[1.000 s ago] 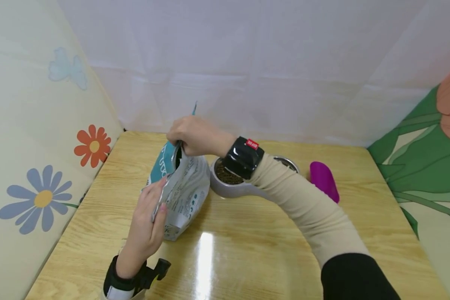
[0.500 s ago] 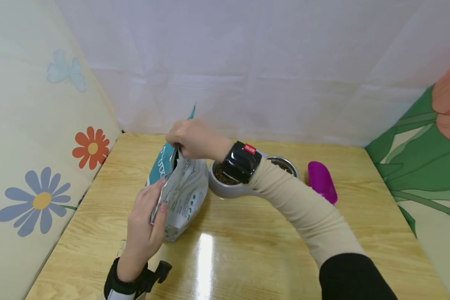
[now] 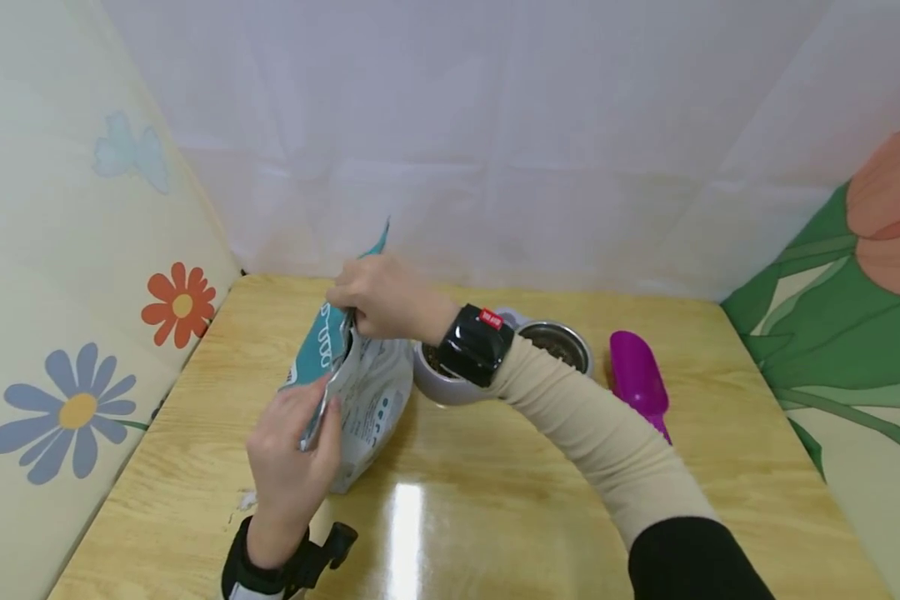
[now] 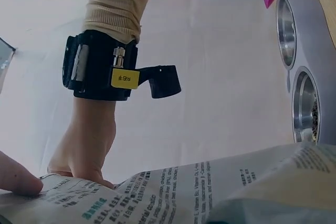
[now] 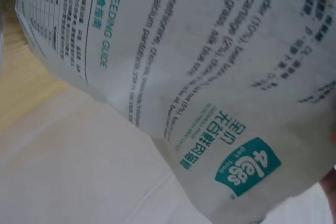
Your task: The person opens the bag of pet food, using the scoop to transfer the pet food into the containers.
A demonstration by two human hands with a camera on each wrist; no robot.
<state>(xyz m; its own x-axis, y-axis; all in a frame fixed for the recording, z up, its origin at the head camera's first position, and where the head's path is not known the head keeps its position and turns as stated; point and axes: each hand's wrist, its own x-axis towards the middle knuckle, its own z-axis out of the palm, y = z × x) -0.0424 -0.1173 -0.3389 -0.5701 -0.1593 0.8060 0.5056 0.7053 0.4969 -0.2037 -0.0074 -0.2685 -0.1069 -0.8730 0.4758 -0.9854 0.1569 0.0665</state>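
A teal and white pet food bag (image 3: 375, 408) stands on the table, its top edge between both hands. My left hand (image 3: 292, 454) pinches the near end of the bag's mouth, thumb on the printed white side. At the far end, my right hand (image 3: 390, 298) grips the edge, its fingertips mostly hidden. Between the hands the mouth shows a narrow dark gap. Printed text covers the bag (image 5: 173, 66) in the right wrist view. The left wrist view shows the left thumb (image 4: 18, 178) on the bag and the right hand (image 4: 86, 148) behind it.
Right of the bag sits a grey double bowl (image 3: 450, 392) with steel dishes; brown kibble shows in it, and the right forearm covers part. A purple scoop (image 3: 639, 375) lies further right. A white sheet (image 3: 570, 150) hangs behind the wooden table (image 3: 532, 500).
The bag's mouth has narrowed between the hands. My left hand has shifted slightly right, and the head view has tilted a little. Both hands keep hold of the bag.
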